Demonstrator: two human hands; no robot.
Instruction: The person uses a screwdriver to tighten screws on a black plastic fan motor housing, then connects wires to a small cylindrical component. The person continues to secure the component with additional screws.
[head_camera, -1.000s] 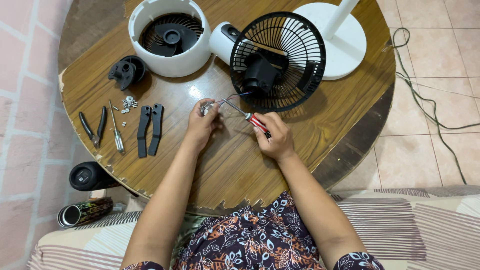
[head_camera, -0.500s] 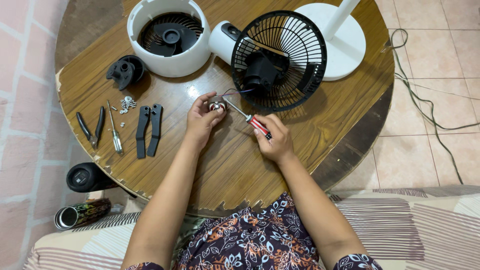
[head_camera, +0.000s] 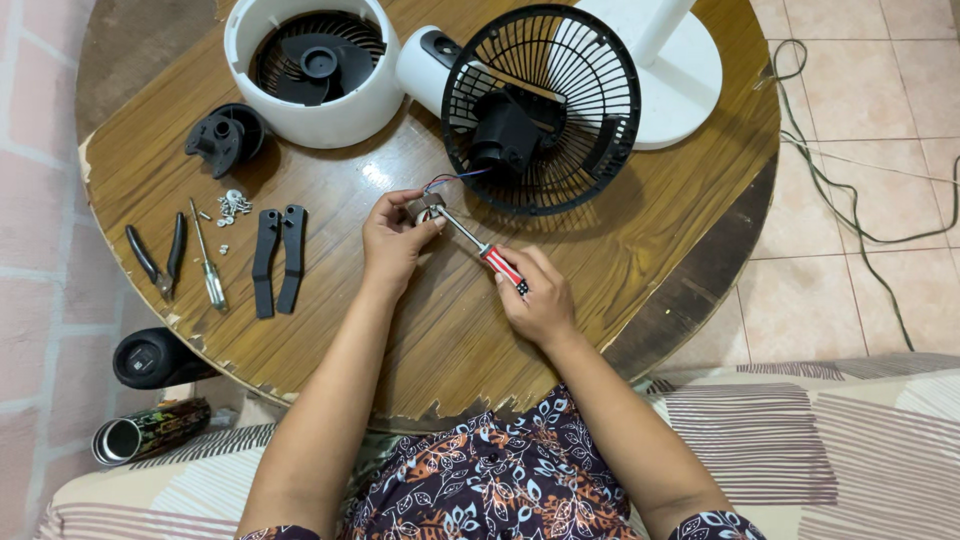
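My left hand (head_camera: 392, 243) pinches a small metal motor part (head_camera: 424, 207) above the round wooden table (head_camera: 620, 240). Thin coloured wires (head_camera: 455, 178) run from that part to the black fan grille (head_camera: 545, 110). My right hand (head_camera: 540, 298) grips a screwdriver with a red and white handle (head_camera: 503, 266); its shaft tip touches the motor part. The grille stands tilted on the fan's white round base (head_camera: 690, 75).
A white fan housing (head_camera: 312, 70) lies at the back left, with a black round piece (head_camera: 222, 138) beside it. Loose screws (head_camera: 233, 205), pliers (head_camera: 158, 258), a small screwdriver (head_camera: 208, 272) and two black brackets (head_camera: 278, 258) lie at left. A cable (head_camera: 850, 200) trails on the tiled floor.
The screwdriver tip has come onto the small motor part. My left hand has turned the part slightly; both hands stay in the same spot.
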